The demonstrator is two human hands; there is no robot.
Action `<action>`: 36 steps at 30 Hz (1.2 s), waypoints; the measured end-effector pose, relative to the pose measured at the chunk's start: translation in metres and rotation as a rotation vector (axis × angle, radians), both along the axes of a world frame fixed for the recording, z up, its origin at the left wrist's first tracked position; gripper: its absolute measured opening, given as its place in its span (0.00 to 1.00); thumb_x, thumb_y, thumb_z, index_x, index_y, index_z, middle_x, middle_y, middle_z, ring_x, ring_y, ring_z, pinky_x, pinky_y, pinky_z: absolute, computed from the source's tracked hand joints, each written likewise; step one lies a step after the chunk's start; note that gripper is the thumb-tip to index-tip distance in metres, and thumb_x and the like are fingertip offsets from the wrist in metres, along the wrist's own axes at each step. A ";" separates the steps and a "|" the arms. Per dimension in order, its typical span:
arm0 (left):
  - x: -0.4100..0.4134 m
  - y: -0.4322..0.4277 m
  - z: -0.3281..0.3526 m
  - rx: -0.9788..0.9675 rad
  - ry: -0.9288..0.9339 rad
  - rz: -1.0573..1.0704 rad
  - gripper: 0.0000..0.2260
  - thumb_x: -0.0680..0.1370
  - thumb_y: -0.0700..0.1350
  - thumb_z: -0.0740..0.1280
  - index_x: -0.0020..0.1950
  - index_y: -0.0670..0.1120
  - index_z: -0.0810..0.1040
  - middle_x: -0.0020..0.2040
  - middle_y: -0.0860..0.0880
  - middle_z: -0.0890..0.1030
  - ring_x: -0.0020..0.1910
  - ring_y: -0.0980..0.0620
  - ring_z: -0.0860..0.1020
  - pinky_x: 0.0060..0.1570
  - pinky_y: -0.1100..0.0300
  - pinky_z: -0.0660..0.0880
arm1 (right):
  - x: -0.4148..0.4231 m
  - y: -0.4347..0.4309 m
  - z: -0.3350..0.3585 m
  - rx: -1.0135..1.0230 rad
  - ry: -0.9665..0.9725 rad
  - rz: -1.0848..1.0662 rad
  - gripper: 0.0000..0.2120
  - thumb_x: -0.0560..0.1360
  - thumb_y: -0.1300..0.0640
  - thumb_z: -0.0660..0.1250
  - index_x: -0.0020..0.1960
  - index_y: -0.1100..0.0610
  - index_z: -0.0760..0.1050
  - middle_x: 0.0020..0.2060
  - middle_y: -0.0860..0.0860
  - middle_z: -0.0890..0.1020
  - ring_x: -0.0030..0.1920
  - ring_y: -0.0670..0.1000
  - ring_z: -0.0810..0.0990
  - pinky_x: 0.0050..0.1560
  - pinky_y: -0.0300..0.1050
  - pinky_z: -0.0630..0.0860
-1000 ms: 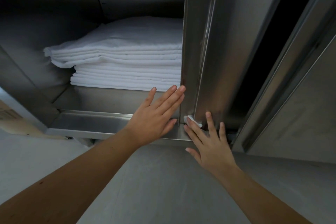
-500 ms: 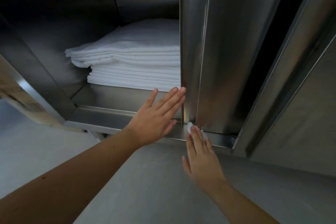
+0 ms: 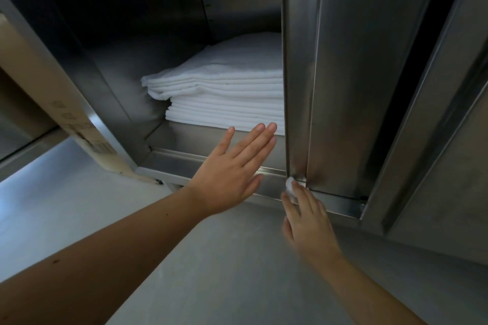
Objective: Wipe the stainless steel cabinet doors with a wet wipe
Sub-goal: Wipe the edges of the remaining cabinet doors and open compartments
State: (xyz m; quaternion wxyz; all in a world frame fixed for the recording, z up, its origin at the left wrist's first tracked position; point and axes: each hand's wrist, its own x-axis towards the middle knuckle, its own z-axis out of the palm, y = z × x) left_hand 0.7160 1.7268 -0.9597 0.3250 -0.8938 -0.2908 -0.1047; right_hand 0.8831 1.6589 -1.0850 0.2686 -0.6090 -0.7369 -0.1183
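Shelf (image 3: 208, 140): steel, with a bare strip right ahead of the fingertips (image 3: 265, 130) of the left hand (image 3: 227, 177). One stack of folded white cloths (image 3: 224, 97) lies on it. Its front edge is just beyond those fingertips, and its right end is hidden behind the door (image 3: 343, 87).

Bottom rail (image 3: 340, 204), in front of the shelf: a bunched wet wipe (image 3: 290, 184) sits on it at the door's lower corner, pressed under the straight fingers (image 3: 301, 190) of the right hand (image 3: 309, 221).

Floor (image 3: 211, 258): grey and smooth, below both wrists. Cardboard box (image 3: 52, 87) is well left of the left fingers; can't tell if its base touches the floor.
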 end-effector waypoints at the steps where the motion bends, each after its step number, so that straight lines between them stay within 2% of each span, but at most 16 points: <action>1: -0.002 -0.001 0.000 0.002 -0.008 0.011 0.26 0.78 0.52 0.50 0.73 0.41 0.57 0.73 0.43 0.56 0.73 0.46 0.57 0.66 0.40 0.56 | 0.000 0.000 0.001 -0.011 0.011 0.000 0.23 0.58 0.64 0.77 0.52 0.68 0.80 0.56 0.66 0.78 0.54 0.65 0.79 0.49 0.60 0.78; 4: -0.004 -0.001 -0.003 0.008 -0.011 0.036 0.26 0.78 0.52 0.50 0.73 0.41 0.58 0.73 0.43 0.57 0.72 0.46 0.59 0.66 0.40 0.54 | -0.002 0.000 0.006 -0.051 0.049 -0.010 0.28 0.53 0.65 0.79 0.52 0.70 0.79 0.56 0.65 0.79 0.54 0.64 0.80 0.49 0.59 0.78; 9: 0.005 0.008 -0.005 0.004 -0.086 0.024 0.26 0.78 0.53 0.50 0.73 0.41 0.58 0.73 0.42 0.57 0.72 0.44 0.60 0.65 0.39 0.55 | -0.008 -0.006 0.021 -0.079 0.072 0.001 0.33 0.57 0.65 0.77 0.61 0.71 0.73 0.63 0.64 0.73 0.61 0.62 0.75 0.55 0.57 0.76; 11: 0.009 0.013 -0.004 0.019 -0.122 -0.010 0.26 0.78 0.53 0.51 0.73 0.41 0.58 0.73 0.42 0.57 0.72 0.44 0.58 0.65 0.38 0.55 | -0.008 -0.008 0.029 -0.034 0.067 0.057 0.32 0.64 0.65 0.71 0.66 0.71 0.68 0.67 0.63 0.69 0.66 0.62 0.69 0.59 0.58 0.74; 13: 0.011 0.021 0.001 0.051 -0.165 -0.047 0.26 0.78 0.52 0.52 0.73 0.41 0.57 0.73 0.42 0.56 0.72 0.45 0.56 0.65 0.39 0.54 | -0.010 -0.007 0.040 0.012 0.062 0.056 0.28 0.69 0.63 0.61 0.68 0.70 0.65 0.69 0.64 0.65 0.69 0.63 0.65 0.62 0.59 0.71; 16: 0.007 0.034 0.011 0.069 -0.281 -0.084 0.27 0.79 0.50 0.52 0.74 0.40 0.52 0.74 0.43 0.52 0.75 0.48 0.48 0.70 0.44 0.50 | -0.013 -0.001 0.055 -0.018 0.054 -0.028 0.28 0.71 0.60 0.53 0.69 0.70 0.63 0.70 0.64 0.63 0.70 0.63 0.63 0.63 0.60 0.68; 18: 0.004 0.040 0.018 0.069 -0.351 -0.102 0.27 0.79 0.50 0.52 0.75 0.41 0.50 0.74 0.44 0.51 0.75 0.51 0.44 0.70 0.44 0.49 | -0.019 0.007 0.060 -0.057 0.077 -0.099 0.30 0.72 0.60 0.54 0.72 0.69 0.57 0.73 0.63 0.55 0.73 0.62 0.55 0.68 0.58 0.64; 20: 0.001 0.044 0.022 0.062 -0.398 -0.119 0.27 0.79 0.50 0.52 0.74 0.41 0.50 0.74 0.44 0.50 0.75 0.52 0.42 0.69 0.42 0.49 | -0.025 0.017 0.058 -0.153 0.134 -0.129 0.35 0.74 0.61 0.56 0.74 0.64 0.40 0.74 0.57 0.37 0.75 0.55 0.37 0.74 0.53 0.52; 21: 0.000 0.045 0.022 0.047 -0.419 -0.132 0.27 0.79 0.50 0.51 0.74 0.41 0.49 0.75 0.44 0.49 0.75 0.52 0.42 0.70 0.42 0.48 | -0.029 0.020 0.057 -0.184 0.176 -0.131 0.38 0.75 0.61 0.56 0.73 0.61 0.33 0.72 0.53 0.31 0.73 0.51 0.31 0.75 0.51 0.47; 23: 0.000 0.048 0.021 0.009 -0.426 -0.173 0.27 0.79 0.50 0.50 0.75 0.43 0.45 0.76 0.48 0.39 0.75 0.53 0.40 0.71 0.44 0.45 | -0.039 0.026 0.055 -0.176 0.252 -0.136 0.40 0.75 0.61 0.57 0.71 0.58 0.29 0.71 0.49 0.27 0.72 0.48 0.28 0.74 0.49 0.42; 25: 0.000 0.049 0.017 0.002 -0.399 -0.211 0.27 0.79 0.50 0.50 0.75 0.44 0.43 0.75 0.50 0.34 0.75 0.53 0.40 0.71 0.47 0.42 | -0.050 0.028 0.053 -0.186 0.338 -0.142 0.41 0.75 0.60 0.60 0.73 0.58 0.31 0.72 0.48 0.28 0.73 0.48 0.30 0.74 0.50 0.43; 27: 0.001 0.050 0.015 0.023 -0.395 -0.221 0.28 0.79 0.50 0.51 0.75 0.43 0.45 0.76 0.48 0.40 0.75 0.52 0.41 0.72 0.46 0.44 | -0.054 0.030 0.051 -0.119 0.357 -0.162 0.41 0.74 0.60 0.64 0.75 0.59 0.39 0.74 0.54 0.35 0.75 0.55 0.38 0.72 0.57 0.49; 29: -0.001 0.050 0.018 0.039 -0.409 -0.208 0.27 0.79 0.49 0.52 0.75 0.41 0.48 0.75 0.45 0.48 0.75 0.51 0.43 0.71 0.45 0.48 | -0.054 0.033 0.048 -0.031 0.266 -0.198 0.42 0.70 0.59 0.70 0.75 0.61 0.50 0.74 0.62 0.47 0.74 0.64 0.48 0.66 0.65 0.56; 31: -0.007 0.050 0.018 0.041 -0.408 -0.190 0.27 0.78 0.49 0.53 0.74 0.41 0.51 0.74 0.44 0.51 0.75 0.51 0.44 0.70 0.44 0.50 | -0.053 0.035 0.045 -0.042 0.158 -0.269 0.43 0.67 0.56 0.73 0.74 0.62 0.55 0.73 0.65 0.54 0.72 0.66 0.54 0.63 0.67 0.57; 34: -0.017 0.048 0.012 0.030 -0.381 -0.186 0.28 0.78 0.49 0.53 0.75 0.41 0.49 0.76 0.45 0.47 0.75 0.51 0.43 0.71 0.44 0.48 | -0.051 0.037 0.040 -0.121 0.043 -0.379 0.45 0.62 0.49 0.76 0.71 0.67 0.60 0.71 0.64 0.60 0.70 0.65 0.61 0.61 0.67 0.58; 36: -0.020 0.047 0.013 0.029 -0.372 -0.170 0.28 0.78 0.49 0.53 0.75 0.41 0.47 0.76 0.46 0.45 0.75 0.51 0.43 0.71 0.45 0.46 | -0.047 0.037 0.034 -0.121 -0.026 -0.396 0.45 0.62 0.46 0.76 0.70 0.66 0.62 0.72 0.63 0.58 0.69 0.64 0.63 0.61 0.67 0.59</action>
